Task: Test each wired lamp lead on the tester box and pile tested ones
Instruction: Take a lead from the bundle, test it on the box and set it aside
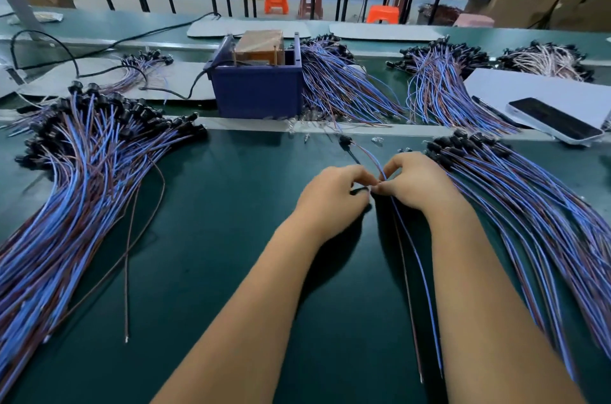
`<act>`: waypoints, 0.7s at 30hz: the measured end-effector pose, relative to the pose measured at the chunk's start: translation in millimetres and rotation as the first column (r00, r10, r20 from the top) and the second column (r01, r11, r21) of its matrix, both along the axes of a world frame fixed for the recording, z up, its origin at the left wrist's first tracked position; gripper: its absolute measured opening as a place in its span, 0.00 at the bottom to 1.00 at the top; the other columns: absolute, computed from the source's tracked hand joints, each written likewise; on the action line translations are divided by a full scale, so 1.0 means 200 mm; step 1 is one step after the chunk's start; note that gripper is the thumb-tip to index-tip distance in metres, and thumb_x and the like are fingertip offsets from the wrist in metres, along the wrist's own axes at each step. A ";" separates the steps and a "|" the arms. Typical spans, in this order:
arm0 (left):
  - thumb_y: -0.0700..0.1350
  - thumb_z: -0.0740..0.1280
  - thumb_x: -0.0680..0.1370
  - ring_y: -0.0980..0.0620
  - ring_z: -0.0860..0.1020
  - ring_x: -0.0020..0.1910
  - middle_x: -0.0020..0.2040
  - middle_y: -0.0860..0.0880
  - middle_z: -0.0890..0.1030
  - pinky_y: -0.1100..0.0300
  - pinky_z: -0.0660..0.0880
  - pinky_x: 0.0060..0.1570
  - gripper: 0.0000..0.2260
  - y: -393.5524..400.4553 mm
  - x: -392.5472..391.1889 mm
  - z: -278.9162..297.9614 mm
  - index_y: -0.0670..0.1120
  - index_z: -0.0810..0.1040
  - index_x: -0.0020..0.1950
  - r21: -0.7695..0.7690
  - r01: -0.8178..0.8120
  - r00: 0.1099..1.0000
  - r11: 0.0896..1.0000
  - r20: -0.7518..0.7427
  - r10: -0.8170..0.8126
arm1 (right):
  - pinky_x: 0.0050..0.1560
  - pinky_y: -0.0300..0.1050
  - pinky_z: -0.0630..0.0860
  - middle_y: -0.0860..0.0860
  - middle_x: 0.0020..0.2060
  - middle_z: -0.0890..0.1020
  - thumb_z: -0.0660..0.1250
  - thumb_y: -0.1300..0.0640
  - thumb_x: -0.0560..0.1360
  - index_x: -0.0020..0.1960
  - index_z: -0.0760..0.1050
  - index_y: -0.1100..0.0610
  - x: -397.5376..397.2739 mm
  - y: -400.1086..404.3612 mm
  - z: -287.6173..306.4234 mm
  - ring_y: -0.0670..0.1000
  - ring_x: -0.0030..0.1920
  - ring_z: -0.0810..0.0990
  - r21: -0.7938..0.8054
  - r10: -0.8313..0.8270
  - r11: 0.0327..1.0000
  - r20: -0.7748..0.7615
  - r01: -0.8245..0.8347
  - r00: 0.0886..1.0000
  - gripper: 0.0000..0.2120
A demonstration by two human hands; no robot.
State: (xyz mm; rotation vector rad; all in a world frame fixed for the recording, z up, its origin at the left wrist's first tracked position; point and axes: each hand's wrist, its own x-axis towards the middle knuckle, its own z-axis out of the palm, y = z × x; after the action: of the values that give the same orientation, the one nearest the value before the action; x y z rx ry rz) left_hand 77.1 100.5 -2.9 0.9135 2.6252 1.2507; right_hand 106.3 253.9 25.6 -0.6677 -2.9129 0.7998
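Note:
My left hand (332, 195) and my right hand (418, 183) meet at the middle of the green mat, fingertips together. Between them they pinch a lamp lead (415, 248) with one blue and one brown wire trailing toward me. A small black part shows at my left fingertips. Another lead with a black socket (345, 140) lies just beyond my hands. The blue tester box (258, 89), with a copper-coloured block inside, stands farther back. A large pile of leads (76, 179) lies at the left, and a second pile (535, 205) lies at the right.
More lead bundles (439, 79) lie behind and beside the box. A phone (555, 119) rests on a white sheet at the right. A black cable (99, 50) runs to the box. A single brown wire (132, 238) lies loose on the mat (231, 238).

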 end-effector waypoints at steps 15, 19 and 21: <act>0.40 0.62 0.77 0.47 0.77 0.58 0.57 0.48 0.82 0.55 0.72 0.58 0.14 0.22 0.17 0.02 0.49 0.82 0.58 0.063 0.032 0.998 0.997 0.047 -0.035 | 0.43 0.46 0.68 0.57 0.53 0.80 0.66 0.63 0.72 0.56 0.77 0.53 0.10 0.08 0.02 0.60 0.53 0.78 0.175 -0.271 0.937 -0.184 0.303 0.945 0.14; 0.40 0.63 0.75 0.43 0.78 0.55 0.52 0.45 0.83 0.51 0.74 0.54 0.11 0.04 0.07 0.02 0.49 0.83 0.52 0.031 -0.130 0.991 0.991 -0.038 0.131 | 0.42 0.45 0.65 0.55 0.54 0.79 0.62 0.65 0.73 0.57 0.75 0.54 -0.01 -0.17 -0.03 0.59 0.53 0.77 0.088 -0.125 0.982 -0.372 0.169 0.920 0.14; 0.42 0.63 0.76 0.43 0.77 0.57 0.55 0.46 0.82 0.51 0.73 0.57 0.12 -0.12 -0.02 0.01 0.50 0.83 0.53 -0.039 -0.273 0.956 0.961 -0.123 0.266 | 0.42 0.45 0.65 0.54 0.53 0.80 0.62 0.63 0.74 0.56 0.75 0.53 -0.06 -0.28 -0.07 0.58 0.52 0.77 0.056 -0.030 0.997 -0.373 0.055 0.927 0.13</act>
State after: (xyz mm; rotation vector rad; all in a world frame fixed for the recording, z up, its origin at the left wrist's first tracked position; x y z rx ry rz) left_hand 74.1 77.3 -1.0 0.6538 2.9416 1.2024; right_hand 93.9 197.2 11.7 -0.5062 -2.5595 0.7301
